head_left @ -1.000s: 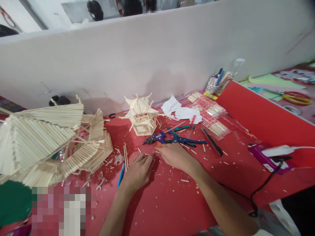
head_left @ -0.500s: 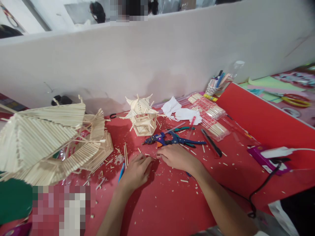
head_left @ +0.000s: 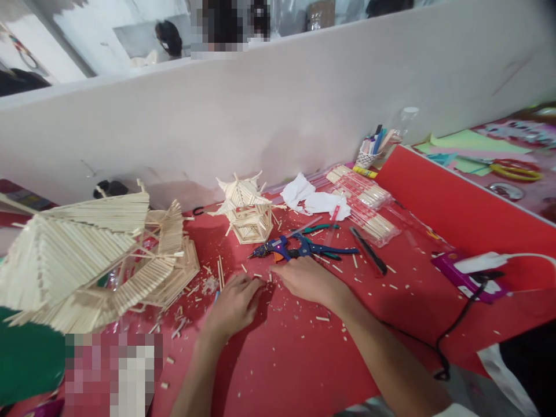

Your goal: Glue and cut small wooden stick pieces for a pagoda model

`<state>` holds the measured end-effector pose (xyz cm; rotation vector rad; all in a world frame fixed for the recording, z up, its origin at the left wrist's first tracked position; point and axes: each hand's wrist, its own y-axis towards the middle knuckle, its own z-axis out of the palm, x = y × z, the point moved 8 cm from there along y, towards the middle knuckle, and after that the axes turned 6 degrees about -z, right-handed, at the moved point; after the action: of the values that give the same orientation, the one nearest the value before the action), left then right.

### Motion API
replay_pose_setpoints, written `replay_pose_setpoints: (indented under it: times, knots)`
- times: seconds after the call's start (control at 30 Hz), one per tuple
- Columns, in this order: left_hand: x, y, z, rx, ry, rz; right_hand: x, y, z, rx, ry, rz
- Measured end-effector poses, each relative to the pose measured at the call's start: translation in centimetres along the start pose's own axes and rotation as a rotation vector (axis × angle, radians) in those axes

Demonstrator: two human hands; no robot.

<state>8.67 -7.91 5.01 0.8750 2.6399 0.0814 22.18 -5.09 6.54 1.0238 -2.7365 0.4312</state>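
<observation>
My left hand (head_left: 232,304) and my right hand (head_left: 306,280) lie close together on the red table (head_left: 295,370), fingertips nearly meeting over small cut wooden sticks (head_left: 260,277). Both hands have their fingers curled in a pinch; what they hold is too small to make out. A blue glue gun (head_left: 278,249) lies just beyond my right hand. A small stick pagoda (head_left: 247,211) stands behind it. A blue pen (head_left: 216,296) shows beside my left hand.
A large stick-built roof model (head_left: 87,255) fills the left. Blue pliers (head_left: 324,250), a black knife (head_left: 369,250), packs of sticks (head_left: 367,202), white tissue (head_left: 310,197), a pen cup (head_left: 369,153), and a purple power strip (head_left: 467,275) with a black cable lie to the right. A white partition (head_left: 282,104) stands behind.
The view has shifted slightly. My left hand has slid a little left and nearer, covering more of the blue pen. My right hand stays by the glue gun.
</observation>
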Motion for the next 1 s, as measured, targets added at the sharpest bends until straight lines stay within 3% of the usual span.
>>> replay_pose_setpoints:
  times: [0.3, 0.43, 0.67, 0.9, 1.0]
  knots:
    - [-0.12, 0.01, 0.27, 0.078, 0.016, -0.002, 0.65, 0.09, 0.52, 0.060, 0.033, -0.052]
    - [0.06, 0.08, -0.05, 0.032, 0.018, -0.007, 0.60, 0.22, 0.39, 0.008, -0.002, -0.016]
    - [0.25, 0.05, -0.29, -0.023, 0.042, 0.003, 0.97, 0.09, 0.77, 0.069, 0.001, -0.012]
    - [0.15, 0.07, -0.35, 0.004, 0.019, 0.007, 0.71, 0.57, 0.04, -0.035, 0.003, 0.026]
    - [-0.08, 0.12, -0.23, 0.027, 0.017, 0.015, 0.92, 0.77, 0.36, -0.023, -0.008, 0.042]
